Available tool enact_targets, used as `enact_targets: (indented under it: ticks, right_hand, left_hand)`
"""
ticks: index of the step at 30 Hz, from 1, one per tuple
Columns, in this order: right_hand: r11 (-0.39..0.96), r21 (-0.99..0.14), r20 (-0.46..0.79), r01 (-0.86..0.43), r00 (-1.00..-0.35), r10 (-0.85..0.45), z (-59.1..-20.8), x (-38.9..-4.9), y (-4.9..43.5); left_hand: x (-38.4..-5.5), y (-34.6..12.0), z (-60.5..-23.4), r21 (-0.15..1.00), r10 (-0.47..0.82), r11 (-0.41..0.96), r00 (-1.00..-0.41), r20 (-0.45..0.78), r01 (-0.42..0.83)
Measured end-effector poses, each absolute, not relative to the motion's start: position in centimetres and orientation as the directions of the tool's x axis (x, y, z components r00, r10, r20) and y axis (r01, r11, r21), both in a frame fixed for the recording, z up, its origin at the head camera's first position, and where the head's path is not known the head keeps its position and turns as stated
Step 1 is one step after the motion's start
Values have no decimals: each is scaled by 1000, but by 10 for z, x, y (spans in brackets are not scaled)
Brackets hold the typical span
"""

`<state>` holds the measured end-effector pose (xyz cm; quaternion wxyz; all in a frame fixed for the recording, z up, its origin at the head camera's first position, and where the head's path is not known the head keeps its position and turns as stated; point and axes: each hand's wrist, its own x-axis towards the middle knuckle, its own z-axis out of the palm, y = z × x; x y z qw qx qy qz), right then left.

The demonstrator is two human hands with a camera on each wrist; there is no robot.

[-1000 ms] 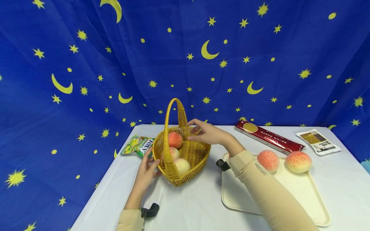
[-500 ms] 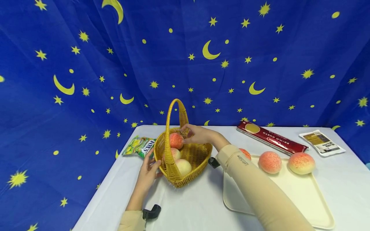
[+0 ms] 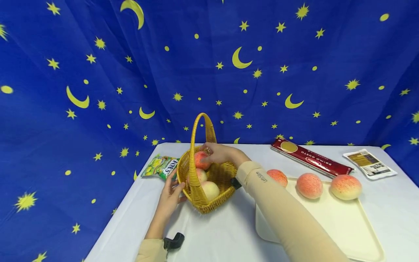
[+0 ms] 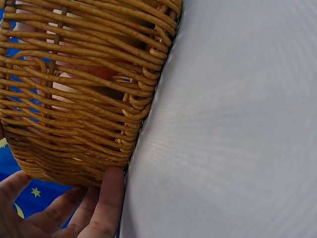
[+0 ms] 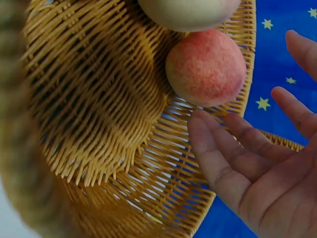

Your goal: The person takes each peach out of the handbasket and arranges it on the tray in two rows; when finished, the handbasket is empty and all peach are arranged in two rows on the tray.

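A golden wicker basket (image 3: 226, 174) with a tall handle stands on the table. Inside lie a red peach (image 3: 202, 160) at the far side, a pinkish peach (image 3: 201, 175) and a pale peach (image 3: 211, 190). My left hand (image 3: 169, 200) rests against the basket's outer left side; in the left wrist view its fingers (image 4: 109, 198) touch the woven wall low down. My right hand (image 3: 220, 153) reaches over the rim, overlapping the red peach in the head view. The right wrist view shows its fingers (image 5: 203, 139) spread, fingertips right at a reddish peach (image 5: 208, 69).
A green FOX'S candy bag (image 3: 160, 166) lies left of the basket. On the right is a cream tray (image 3: 340, 225), with reddish peaches (image 3: 309, 185) along its far edge. Behind it lie a long red package (image 3: 311, 158) and a white-edged pouch (image 3: 370, 163). A starry blue curtain (image 3: 183, 72) hangs behind.
My right hand has moved left and lower, from above the basket's far side to the red peach. Its sleeve has uncovered another peach by the tray. My left hand stays against the basket.
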<state>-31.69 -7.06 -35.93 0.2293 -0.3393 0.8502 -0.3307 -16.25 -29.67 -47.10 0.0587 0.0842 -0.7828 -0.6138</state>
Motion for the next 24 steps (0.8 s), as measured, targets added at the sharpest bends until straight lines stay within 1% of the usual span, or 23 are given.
enact_targets:
  ticks: [4, 11, 17, 24]
  right_hand:
    - [568, -708, -194, -420, -658, -728, -360, -315, -76]
    - [609, -685, -237, -400, -668, -705, -355, -317, -82]
    - [618, -706, -283, -347, -661, -695, -357, -321, -83]
    - [591, -761, -292, -267, -672, -680, -365, -323, -84]
  left_hand:
    - [-160, -296, -471, 970, -204, 233, -979, -17, -65]
    - [-160, -295, -470, 973, -196, 224, -980, -5, -49]
    - [-161, -295, -469, 970, -197, 238, -980, 4, -44]
    - [-161, -296, -470, 970, -201, 240, -980, 1, -48]
